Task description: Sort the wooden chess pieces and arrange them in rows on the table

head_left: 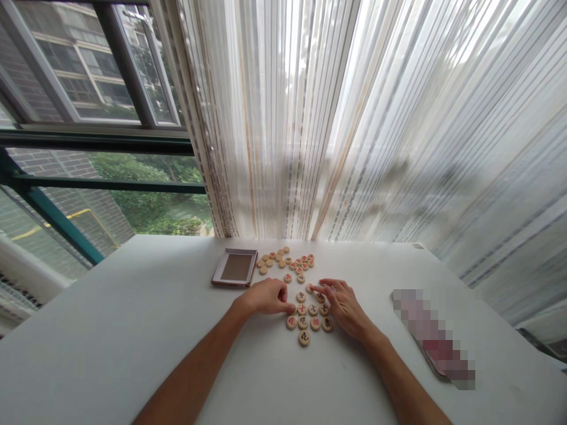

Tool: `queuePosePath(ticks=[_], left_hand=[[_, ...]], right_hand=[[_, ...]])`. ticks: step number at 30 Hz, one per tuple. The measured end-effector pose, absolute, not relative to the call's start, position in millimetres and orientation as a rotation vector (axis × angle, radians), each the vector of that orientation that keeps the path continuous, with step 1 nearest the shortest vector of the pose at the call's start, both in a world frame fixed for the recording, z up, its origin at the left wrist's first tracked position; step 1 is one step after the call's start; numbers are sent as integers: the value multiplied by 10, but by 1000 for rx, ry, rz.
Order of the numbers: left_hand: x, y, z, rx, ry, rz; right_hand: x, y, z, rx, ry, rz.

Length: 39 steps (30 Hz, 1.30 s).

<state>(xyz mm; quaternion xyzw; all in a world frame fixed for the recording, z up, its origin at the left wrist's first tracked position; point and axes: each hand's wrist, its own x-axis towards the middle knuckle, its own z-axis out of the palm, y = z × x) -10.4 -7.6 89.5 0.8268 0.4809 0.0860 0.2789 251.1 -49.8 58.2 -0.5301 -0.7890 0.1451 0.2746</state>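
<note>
Round wooden Chinese chess pieces with red or black characters lie on a white table. My left hand [269, 296] is left of a small arrangement, its fingers curled and its thumb stretched out onto a piece at the row's left end. The thumb partly covers that piece. Opposite it, my right hand [340, 302] has its fingers spread, with the index fingertip on a chess piece [309, 288]. Between the hands lie a red piece [302, 309] and a black piece [313, 309]. Nearest me is a black cannon piece [304, 337]. My right hand partly hides pieces beside it.
Behind the hands is a loose cluster of pieces [279, 257], some blank side up. A shallow open box [234, 268] sits left of it. A pixelated, elongated object [432, 336] lies on the right of the table [266, 383]. String curtains [283, 118] hang beyond.
</note>
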Motion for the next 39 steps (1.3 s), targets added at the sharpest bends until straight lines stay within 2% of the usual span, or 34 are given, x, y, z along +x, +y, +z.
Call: queuePosePath(ticks=[19,25,32,39], left_hand=[[-162,-40,906,2230,1233,37],[-207,37,953,2257,1200,290],[-512,140,1210,2306,1485,601],[-578,257,1249,2500,1651,481]], right_hand=[[2609,-467,555,-1302,-1950,519],[2581,-432,516,-1345,-1734,548],[2583,-420,488,-1384,-1613,560],[2565,-412,485,-1384,-1588,558]])
